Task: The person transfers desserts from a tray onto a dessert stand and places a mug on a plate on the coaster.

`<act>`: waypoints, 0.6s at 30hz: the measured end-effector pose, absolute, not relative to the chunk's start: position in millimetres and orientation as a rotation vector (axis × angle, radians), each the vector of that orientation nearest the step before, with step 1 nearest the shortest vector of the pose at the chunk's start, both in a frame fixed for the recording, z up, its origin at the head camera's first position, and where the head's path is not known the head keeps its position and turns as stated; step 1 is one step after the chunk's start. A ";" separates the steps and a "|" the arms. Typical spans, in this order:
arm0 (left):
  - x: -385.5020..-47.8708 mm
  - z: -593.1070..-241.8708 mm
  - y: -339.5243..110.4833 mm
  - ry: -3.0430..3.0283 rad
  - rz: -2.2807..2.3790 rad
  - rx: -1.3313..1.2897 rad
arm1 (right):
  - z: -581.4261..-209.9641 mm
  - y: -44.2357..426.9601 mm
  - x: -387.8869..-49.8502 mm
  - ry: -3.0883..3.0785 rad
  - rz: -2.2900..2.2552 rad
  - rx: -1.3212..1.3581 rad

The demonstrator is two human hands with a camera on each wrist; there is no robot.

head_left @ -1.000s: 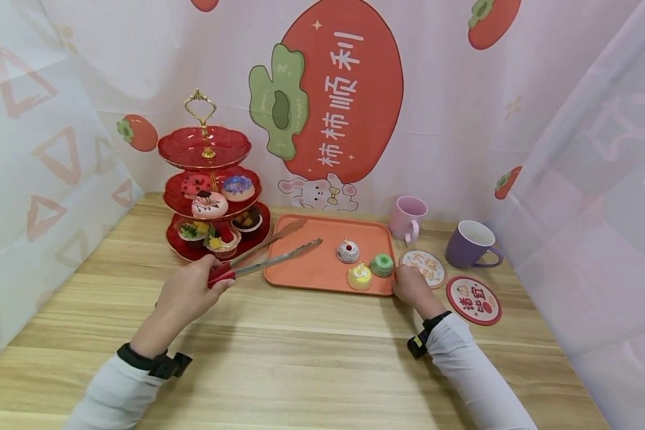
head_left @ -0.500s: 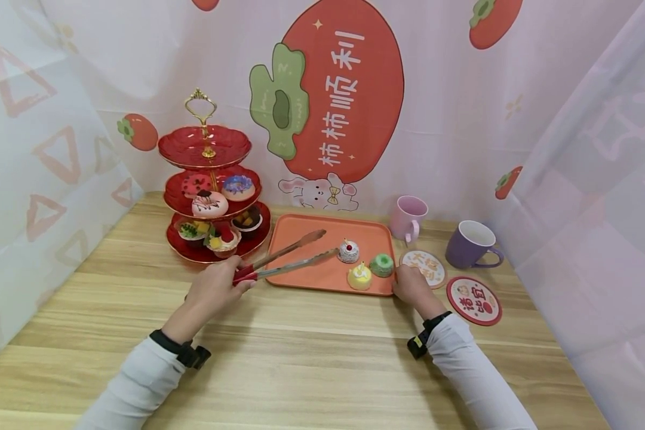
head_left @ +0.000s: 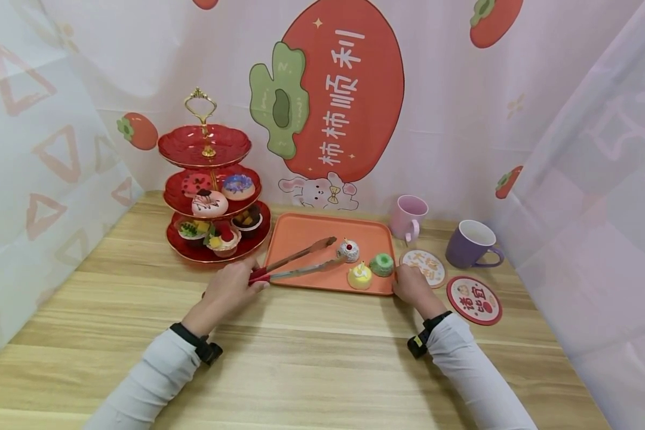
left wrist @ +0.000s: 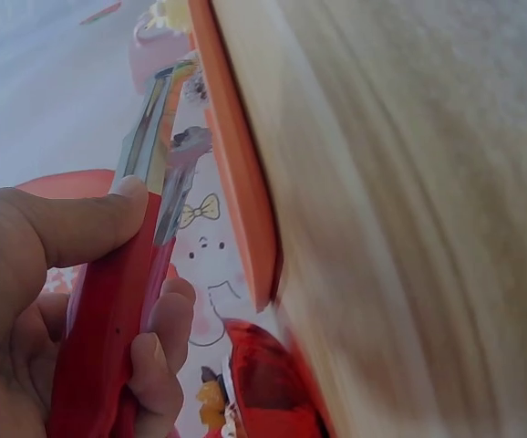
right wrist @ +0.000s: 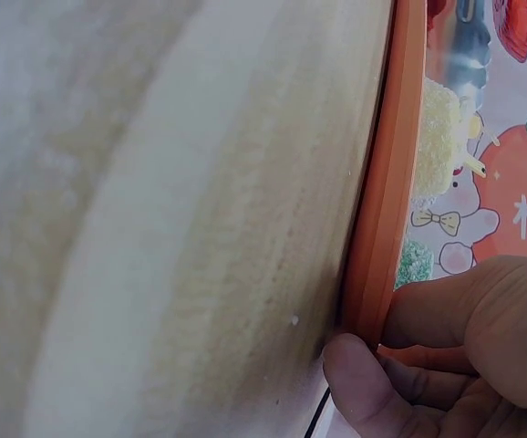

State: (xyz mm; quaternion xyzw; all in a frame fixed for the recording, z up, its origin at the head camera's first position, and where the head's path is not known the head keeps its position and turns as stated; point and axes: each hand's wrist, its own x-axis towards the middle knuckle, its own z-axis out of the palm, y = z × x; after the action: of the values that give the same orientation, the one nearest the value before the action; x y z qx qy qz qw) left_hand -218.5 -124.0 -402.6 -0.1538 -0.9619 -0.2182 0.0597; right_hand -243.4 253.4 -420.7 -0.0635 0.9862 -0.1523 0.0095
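The left hand (head_left: 230, 292) grips the red handles of metal tongs (head_left: 301, 270), whose arms stand apart over the orange tray (head_left: 301, 230). One tong tip is at the left side of a white cake with a red berry (head_left: 348, 251); contact cannot be told. A yellow cake (head_left: 359, 277) and a green cake (head_left: 381, 264) sit beside it on the tray. At the tray's front right corner, the right hand (head_left: 414, 288) pinches the rim, thumb and fingers around the edge in the right wrist view (right wrist: 455, 347).
A three-tier red stand (head_left: 204, 146) with donuts and cupcakes is behind the left hand. Right of the tray are a pink mug (head_left: 408, 216), a purple mug (head_left: 464, 248), a white coaster (head_left: 427, 269) and a red-rimmed coaster (head_left: 474, 300). A printed curtain (head_left: 441, 119) hangs behind.
The left hand has moved right with the tongs, from beside the stand to the tray's front left, and the tong tips have come to the white cake. The right hand has stayed at the corner.
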 end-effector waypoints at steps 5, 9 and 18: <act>-220.0 -407.9 -120.7 -2.895 -0.651 -0.500 | -420.9 252.7 -243.5 3.089 -0.465 -0.195; -221.5 -409.8 -117.3 -2.894 -0.642 -0.513 | -421.2 252.9 -243.8 3.079 -0.472 -0.186; -225.2 -407.9 -108.3 -2.903 -0.642 -0.534 | -420.9 251.8 -243.6 3.077 -0.476 -0.178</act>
State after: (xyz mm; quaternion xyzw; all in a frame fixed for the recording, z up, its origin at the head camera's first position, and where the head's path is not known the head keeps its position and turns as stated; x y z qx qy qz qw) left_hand -225.2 -108.3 -407.9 -0.1764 -0.9593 -0.2123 0.0606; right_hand -243.6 251.8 -420.9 -0.0570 0.9866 -0.1526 0.0113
